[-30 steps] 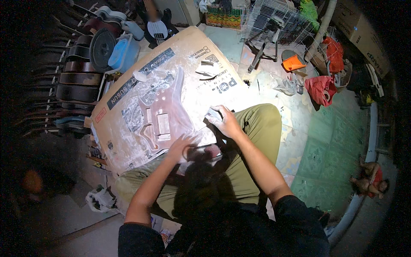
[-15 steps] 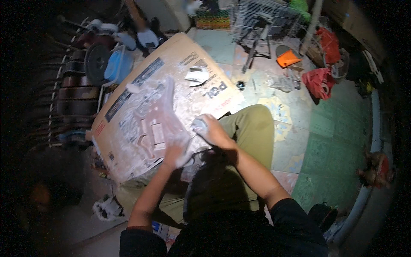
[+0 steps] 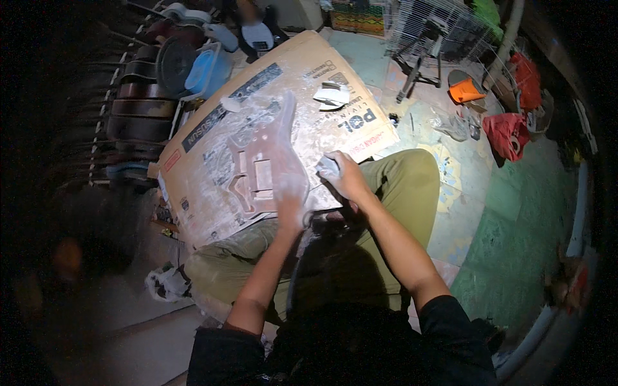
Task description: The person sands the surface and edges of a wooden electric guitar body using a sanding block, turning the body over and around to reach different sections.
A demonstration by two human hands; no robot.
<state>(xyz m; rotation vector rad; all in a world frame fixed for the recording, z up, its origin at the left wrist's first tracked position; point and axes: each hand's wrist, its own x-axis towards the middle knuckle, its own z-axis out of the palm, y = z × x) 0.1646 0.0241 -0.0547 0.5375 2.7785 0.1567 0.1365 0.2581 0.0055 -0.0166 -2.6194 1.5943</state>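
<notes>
Though blurry, left hand (image 3: 293, 202) over guitar body (image 3: 279, 148).

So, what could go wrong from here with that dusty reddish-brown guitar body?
The dusty reddish-brown guitar body lies on the flat brown cardboard sheet, seemingly unfastened, and might slide if pushed. Fine pale powder coats the cardboard and could be stirred up. The small pale-grey pad in the bare right hand might scratch the body if powder clumps under it.
</notes>
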